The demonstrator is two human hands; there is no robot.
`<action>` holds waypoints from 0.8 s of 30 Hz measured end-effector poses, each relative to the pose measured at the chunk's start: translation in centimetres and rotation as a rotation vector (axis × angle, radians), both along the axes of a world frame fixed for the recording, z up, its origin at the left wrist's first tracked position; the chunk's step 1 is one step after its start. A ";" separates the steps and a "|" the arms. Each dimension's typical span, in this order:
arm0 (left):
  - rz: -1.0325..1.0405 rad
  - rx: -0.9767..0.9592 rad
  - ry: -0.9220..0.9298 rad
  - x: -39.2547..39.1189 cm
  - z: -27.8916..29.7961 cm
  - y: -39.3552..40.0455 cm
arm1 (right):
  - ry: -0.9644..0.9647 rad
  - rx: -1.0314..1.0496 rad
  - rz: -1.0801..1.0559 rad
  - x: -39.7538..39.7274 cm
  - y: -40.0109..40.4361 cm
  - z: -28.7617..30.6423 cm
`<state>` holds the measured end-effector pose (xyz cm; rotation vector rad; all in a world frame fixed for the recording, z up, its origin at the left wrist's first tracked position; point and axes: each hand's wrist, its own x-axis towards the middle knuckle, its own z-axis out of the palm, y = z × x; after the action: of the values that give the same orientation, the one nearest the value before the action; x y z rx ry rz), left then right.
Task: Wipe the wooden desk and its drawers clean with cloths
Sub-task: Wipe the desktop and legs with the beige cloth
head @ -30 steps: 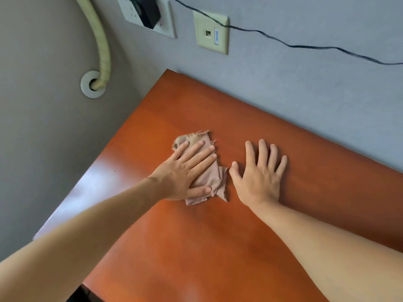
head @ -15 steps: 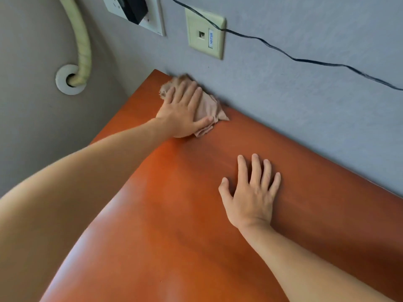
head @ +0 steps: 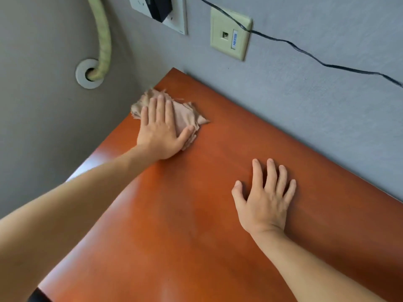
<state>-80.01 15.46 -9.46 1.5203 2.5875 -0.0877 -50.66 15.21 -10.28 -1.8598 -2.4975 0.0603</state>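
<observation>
The reddish-brown wooden desk top [head: 196, 214] fills the lower part of the head view, set into a corner of grey walls. A crumpled beige cloth [head: 185, 115] lies near the desk's far left edge. My left hand [head: 161, 131] presses flat on the cloth with straight fingers, thumb along its right side. My right hand [head: 263, 197] rests flat on the bare wood to the right, fingers spread, holding nothing. No drawers are in view.
The back wall carries a power socket with a black plug [head: 161, 9], a beige data socket [head: 231, 33] and a black cable [head: 327, 64] running right. A pale hose [head: 102, 40] enters a round wall hole [head: 89, 74] left of the desk.
My left hand swept the cloth from the middle up to the far corner, then back along the left edge. My right hand stayed flat on the wood.
</observation>
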 end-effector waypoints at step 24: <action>0.502 0.120 -0.049 1.1 -1.0 -26.8 | 0.129 0.038 0.020 0.4 -0.3 -1.1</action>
<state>-78.86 -11.39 -10.47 0.8435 2.8860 0.1574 -50.30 14.93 -11.40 -1.7579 -2.4144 0.1278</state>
